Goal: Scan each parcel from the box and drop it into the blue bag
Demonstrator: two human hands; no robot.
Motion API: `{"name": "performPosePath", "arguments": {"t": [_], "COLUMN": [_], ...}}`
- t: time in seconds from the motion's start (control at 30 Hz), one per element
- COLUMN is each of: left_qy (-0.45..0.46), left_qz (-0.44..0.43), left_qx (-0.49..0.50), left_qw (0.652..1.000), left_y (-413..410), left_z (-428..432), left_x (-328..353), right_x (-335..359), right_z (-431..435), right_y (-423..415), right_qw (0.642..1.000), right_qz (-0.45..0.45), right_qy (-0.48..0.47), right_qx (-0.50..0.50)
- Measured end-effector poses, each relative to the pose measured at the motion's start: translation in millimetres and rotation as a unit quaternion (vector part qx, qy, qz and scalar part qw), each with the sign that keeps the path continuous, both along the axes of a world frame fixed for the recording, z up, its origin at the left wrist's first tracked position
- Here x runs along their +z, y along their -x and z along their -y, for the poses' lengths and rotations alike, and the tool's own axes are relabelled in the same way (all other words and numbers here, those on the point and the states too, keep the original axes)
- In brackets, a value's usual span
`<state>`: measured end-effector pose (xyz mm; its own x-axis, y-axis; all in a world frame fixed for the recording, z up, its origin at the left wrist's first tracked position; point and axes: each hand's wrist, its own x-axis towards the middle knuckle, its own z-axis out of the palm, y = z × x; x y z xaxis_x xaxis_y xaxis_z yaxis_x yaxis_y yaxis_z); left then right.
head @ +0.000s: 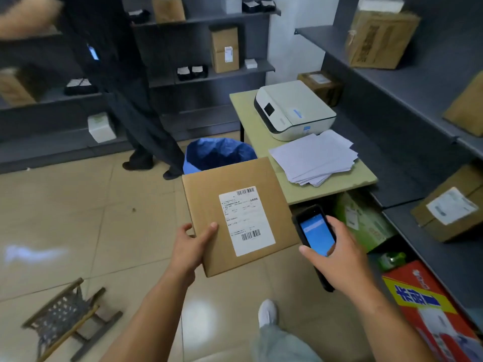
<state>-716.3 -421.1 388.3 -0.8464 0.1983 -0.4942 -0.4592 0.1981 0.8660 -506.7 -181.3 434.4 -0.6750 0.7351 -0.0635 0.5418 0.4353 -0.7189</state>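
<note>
Plainly, the pale yellow-green rectangular worktop [313, 190] stands right beside the open blue plastic bag [219, 152], on the bag's right. The bag sits on the floor with its mouth gaping upward, which I judge is so that a parcel can simply be dropped in.

On the near side of the bag, held in the air, is the flat brown cardboard parcel [209, 194]; its far edge overlaps the bag's rim in this view. It is kept level with the white printed shipping label [245, 220] facing up, likely so that the barcodes can be read.

Near-right of the bag, just beside the parcel's right edge, is the black handheld scanner with a lit blue screen [316, 231], its top end towards the label.

The left hand [192, 246] grips the parcel's near-left corner, thumb on top and fingers underneath, clear of the label. The right hand [337, 254] has its fingers wrapped round the scanner. Scanning looks to be the step in hand; the drop is not yet made.
</note>
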Motion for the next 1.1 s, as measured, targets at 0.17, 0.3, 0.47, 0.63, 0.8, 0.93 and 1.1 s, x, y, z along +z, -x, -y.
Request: {"name": "performPosePath", "arguments": {"t": [0.17,0.3,0.47,0.63,0.8,0.93,1.1], "left_qy": [0.025,0.031,0.036,0.028,0.022,0.018,0.017], "left_qz": [-0.006,0.012,0.014,0.021,0.025,0.031,0.030], "left_qx": [0.054,0.082,0.117,0.141,0.152,0.145,0.125], "left_qw": [0.998,0.996,0.992,0.989,0.988,0.989,0.992], "left_y": [43,75,110,140,178,212,278], "left_z": [-8,-23,-46,-59,-64,-65,-55], "left_x": [-12,-16,-13,-12,-18,-26,-34], "right_x": [-12,-15,-15,-19,-23,-25,-23], "right_z": [-29,-59,-90,-109,-116,-115,-111], "right_y": [52,102,162,203,243,278,325], "right_qw": [1.000,0.998,0.996,0.993,0.993,0.994,0.998], "right_qz": [-0.012,-0.029,-0.039,-0.038,-0.021,-0.011,0.001], "right_qy": [0.025,0.053,0.066,0.090,0.092,0.079,0.055], "right_qx": [0.006,0.019,0.049,0.066,0.072,0.071,0.043]}}
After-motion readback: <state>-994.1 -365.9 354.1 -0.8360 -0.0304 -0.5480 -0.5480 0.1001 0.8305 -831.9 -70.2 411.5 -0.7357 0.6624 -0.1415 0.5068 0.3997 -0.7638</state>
